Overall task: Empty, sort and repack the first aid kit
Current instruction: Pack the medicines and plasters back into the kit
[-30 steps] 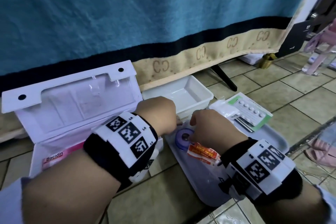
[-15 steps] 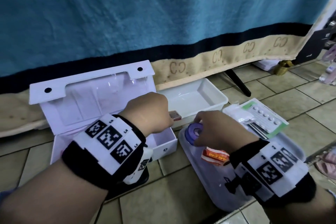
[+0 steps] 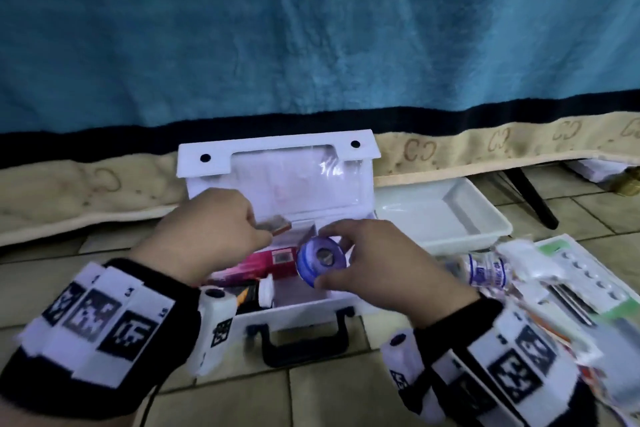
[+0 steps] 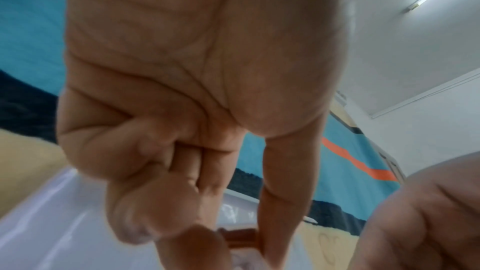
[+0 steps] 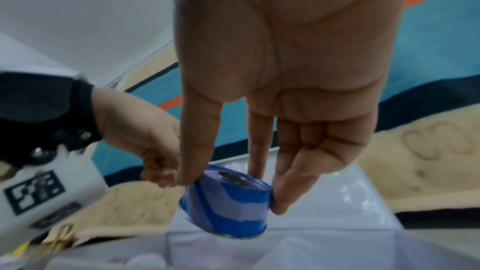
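The white first aid kit box (image 3: 298, 317) stands open on the tiled floor, its lid (image 3: 277, 163) leaning back against the blanket. Inside lie a pink carton (image 3: 256, 265) and a few small items. My right hand (image 3: 363, 260) pinches a round blue-and-lilac tape roll (image 3: 320, 262) (image 5: 228, 198) between thumb and fingertips, just over the box's right part. My left hand (image 3: 221, 232) pinches a small flat brown-edged packet (image 3: 275, 225) (image 4: 240, 237) above the box's left part, its other fingers curled.
A white tray (image 3: 485, 236) sits to the right of the box, under the hanging blue blanket (image 3: 311, 38). Further right lie a gauze roll (image 3: 485, 270), a green-edged pill blister (image 3: 588, 274) and several packets on a flat tray. A black leg (image 3: 533, 198) stands behind.
Both hands have moved left from the flat tray to over the open box. The right hand lifted the blue tape roll; the left carried the small packet along.
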`<state>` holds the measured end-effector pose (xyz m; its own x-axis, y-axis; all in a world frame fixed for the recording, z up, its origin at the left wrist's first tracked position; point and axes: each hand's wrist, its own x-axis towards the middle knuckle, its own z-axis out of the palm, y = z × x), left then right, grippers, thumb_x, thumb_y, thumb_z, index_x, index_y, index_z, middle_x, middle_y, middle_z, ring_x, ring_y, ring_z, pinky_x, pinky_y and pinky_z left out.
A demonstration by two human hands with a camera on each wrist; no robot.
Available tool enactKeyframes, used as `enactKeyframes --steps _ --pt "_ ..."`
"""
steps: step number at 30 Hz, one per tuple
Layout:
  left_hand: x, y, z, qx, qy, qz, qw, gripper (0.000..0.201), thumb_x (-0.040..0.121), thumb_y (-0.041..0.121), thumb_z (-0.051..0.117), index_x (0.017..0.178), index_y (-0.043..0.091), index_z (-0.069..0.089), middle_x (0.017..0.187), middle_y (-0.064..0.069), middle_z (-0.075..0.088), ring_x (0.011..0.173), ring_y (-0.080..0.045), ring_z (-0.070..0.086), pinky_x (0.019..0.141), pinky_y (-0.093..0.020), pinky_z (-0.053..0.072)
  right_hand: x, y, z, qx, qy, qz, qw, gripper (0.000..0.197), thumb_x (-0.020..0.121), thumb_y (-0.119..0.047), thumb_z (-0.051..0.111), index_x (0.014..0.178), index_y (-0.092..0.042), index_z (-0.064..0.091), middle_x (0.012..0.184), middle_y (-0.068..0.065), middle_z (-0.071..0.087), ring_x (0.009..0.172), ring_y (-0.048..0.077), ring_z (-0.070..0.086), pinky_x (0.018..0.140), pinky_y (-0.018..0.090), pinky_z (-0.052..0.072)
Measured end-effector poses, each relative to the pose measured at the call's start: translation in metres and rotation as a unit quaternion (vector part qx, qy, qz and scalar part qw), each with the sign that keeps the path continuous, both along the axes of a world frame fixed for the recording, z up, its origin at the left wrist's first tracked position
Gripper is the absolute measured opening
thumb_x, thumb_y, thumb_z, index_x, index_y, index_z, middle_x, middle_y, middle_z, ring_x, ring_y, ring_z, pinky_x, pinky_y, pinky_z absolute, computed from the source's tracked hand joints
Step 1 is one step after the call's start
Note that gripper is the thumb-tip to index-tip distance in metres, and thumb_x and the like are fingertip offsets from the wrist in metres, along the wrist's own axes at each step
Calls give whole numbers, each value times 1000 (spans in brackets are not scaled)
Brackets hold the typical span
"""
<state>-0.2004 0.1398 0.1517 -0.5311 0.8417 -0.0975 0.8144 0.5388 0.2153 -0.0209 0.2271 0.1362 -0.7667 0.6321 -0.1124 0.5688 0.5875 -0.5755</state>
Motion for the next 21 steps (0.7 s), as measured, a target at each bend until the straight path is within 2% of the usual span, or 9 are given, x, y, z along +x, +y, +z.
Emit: enactKeyframes --steps 2,4,8,10,12,15,17,19,21 --pt "-5 -11 -6 10 -8 24 1000 28 76 44 64 72 16 68 70 -3 65 72 -20 61 65 -30 49 -16 -7 -7 39 -31 23 999 42 71 -38 73 111 -29 63 101 -7 63 89 12 58 80 30 51" --pt "-8 -20 -11 14 -13 39 999 29 76 44 63 72 16 67 69 -4 65 71 -20 62 66 -31 50 -27 -11 -11 76 -64 38 994 40 72 -39 71 109 -27 64 105 -2 62 99 18 58 84 34 50" --pt "-10 -35 -19 14 -8 53 998 33 79 44 60 66 14 60 70 -4 61 71 -23 59 57 -29 40 -41 -13 -14 120 -125 57 983 42 72 -36 71 111 -22 63 108 2 61 103 22 57 82 31 50" --pt "-10 -40 -21 16 -4 54 998 33 79 42 61 64 13 57 66 -3 58 68 -22 58 53 -29 36 -46 -14 -19 135 -156 72 976 37 76 -33 69 109 -19 63 109 4 62 102 24 58 74 27 45" --pt "-10 -43 -23 13 -4 60 998 32 78 43 62 65 15 60 65 -1 58 65 -21 58 54 -28 38 -50 -15 -26 153 -180 77 969 34 80 -30 67 111 -18 61 109 6 62 102 25 59 70 26 40" --pt "-9 -46 -26 10 -14 66 998 28 78 43 62 69 17 63 66 1 60 63 -18 59 56 -28 41 -50 -13 -37 152 -171 74 971 33 82 -22 63 114 -24 60 104 5 64 102 24 60 69 26 40" --pt "-6 -47 -26 12 -18 57 998 25 79 42 61 73 18 65 68 0 61 64 -19 60 55 -28 43 -47 -10 -39 124 -159 65 977 34 82 -19 63 115 -26 61 103 3 65 101 23 61 72 28 46" --pt "-2 -46 -24 17 -14 42 999 23 81 40 60 76 19 65 69 1 60 65 -17 58 53 -28 38 -42 -3 -32 85 -113 34 989 40 82 -18 65 121 -29 58 108 -1 65 103 19 60 83 28 49" --pt "3 -44 -23 27 -15 18 999 21 82 41 60 76 21 62 67 4 56 61 -14 51 50 -27 33 -36 3 -20 73 -40 11 996 52 81 -21 69 128 -32 50 112 -6 63 98 13 57 84 25 45"
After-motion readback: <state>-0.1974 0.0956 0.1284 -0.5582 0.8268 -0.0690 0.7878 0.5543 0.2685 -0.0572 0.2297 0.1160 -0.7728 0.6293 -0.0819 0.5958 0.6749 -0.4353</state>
